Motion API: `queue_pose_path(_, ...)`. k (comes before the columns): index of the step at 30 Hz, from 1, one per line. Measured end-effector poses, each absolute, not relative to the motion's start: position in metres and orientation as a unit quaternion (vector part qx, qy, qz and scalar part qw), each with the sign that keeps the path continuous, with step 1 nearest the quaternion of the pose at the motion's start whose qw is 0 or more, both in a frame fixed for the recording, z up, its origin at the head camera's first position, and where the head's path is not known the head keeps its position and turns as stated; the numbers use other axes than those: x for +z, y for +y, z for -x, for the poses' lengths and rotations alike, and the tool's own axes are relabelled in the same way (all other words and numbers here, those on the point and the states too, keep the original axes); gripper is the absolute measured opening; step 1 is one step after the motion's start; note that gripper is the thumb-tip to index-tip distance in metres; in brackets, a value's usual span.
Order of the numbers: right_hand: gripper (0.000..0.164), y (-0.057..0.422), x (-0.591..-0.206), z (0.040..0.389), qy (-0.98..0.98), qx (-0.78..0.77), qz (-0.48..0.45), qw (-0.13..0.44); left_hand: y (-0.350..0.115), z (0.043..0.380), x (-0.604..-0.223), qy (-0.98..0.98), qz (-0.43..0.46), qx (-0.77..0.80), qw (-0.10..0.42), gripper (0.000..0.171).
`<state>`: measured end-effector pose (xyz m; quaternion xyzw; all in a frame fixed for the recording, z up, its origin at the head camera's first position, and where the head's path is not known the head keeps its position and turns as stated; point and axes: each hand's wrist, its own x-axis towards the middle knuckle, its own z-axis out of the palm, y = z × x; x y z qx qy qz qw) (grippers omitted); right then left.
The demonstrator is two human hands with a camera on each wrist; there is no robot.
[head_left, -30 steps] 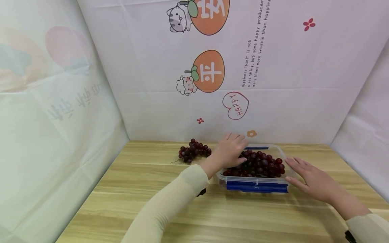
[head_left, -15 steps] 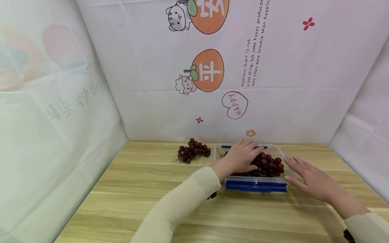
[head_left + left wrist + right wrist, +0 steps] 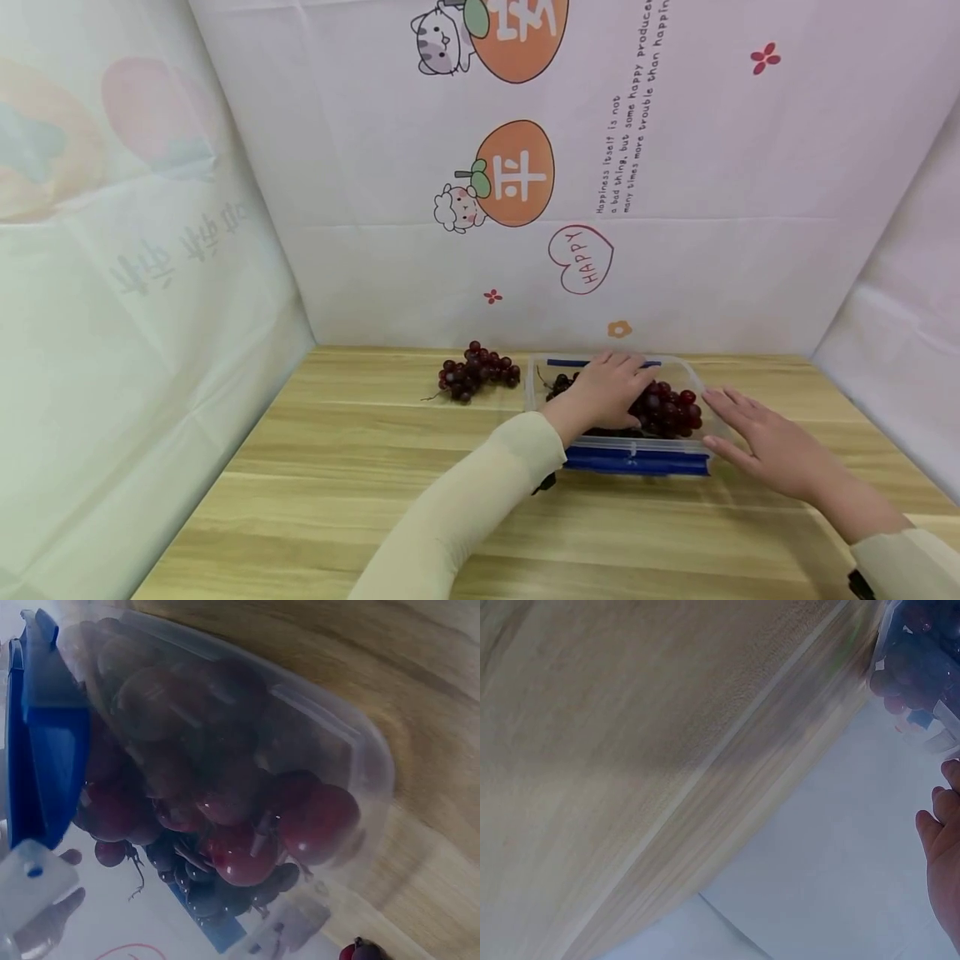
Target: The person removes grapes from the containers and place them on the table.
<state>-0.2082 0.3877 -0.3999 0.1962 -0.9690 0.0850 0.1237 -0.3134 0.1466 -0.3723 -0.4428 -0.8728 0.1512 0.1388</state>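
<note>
A clear plastic storage box point(image 3: 667, 446) with blue latches stands on the table without a lid over it. Dark red grapes point(image 3: 671, 408) fill much of it, seen also through its wall in the left wrist view. My left hand point(image 3: 607, 393) lies over the middle of these grapes, palm down, its fingers extended towards the far rim. What is under the palm is hidden. Straight fingers of my right hand point(image 3: 776, 446) rest against the box's right end, thumb near the front corner. A smaller bunch of grapes point(image 3: 477, 372) lies on the table left of the box.
The wood-grain table point(image 3: 337, 492) runs up to a printed white cloth backdrop point(image 3: 375, 275) close behind the box. White cloth also hangs at the left and right sides. A blue front latch point(image 3: 637, 461) hangs down outside the box.
My left hand has moved right across the grapes, from the box's left part to its middle. My right hand, the box and the loose bunch have stayed in place.
</note>
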Motion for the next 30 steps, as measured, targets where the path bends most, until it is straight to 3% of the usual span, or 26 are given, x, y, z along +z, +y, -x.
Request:
queue_pose_path(8, 0.071, 0.388, -0.402, 0.207, -0.969, 0.089, -0.196, 0.122, 0.155, 0.315, -0.377, -0.888, 0.434, 0.134, 0.074, 0.094)
queue_pose_path(15, 0.07, 0.388, -0.404, 0.206, -0.968, 0.088, -0.196, 0.128, 0.162, 0.316, -0.38, -0.889, 0.43, 0.141, 0.065, 0.091)
queue_pose_path(24, 0.071, 0.389, -0.403, 0.207, -0.97, 0.093, -0.191, 0.121, 0.171, 0.318, -0.381, -0.884, 0.439, 0.148, 0.064, 0.073)
queue_pose_path(30, 0.071, 0.389, -0.401, 0.208, -0.971, 0.095, -0.187, 0.113, 0.179, 0.319, -0.384, -0.886, 0.431, 0.159, 0.062, 0.075)
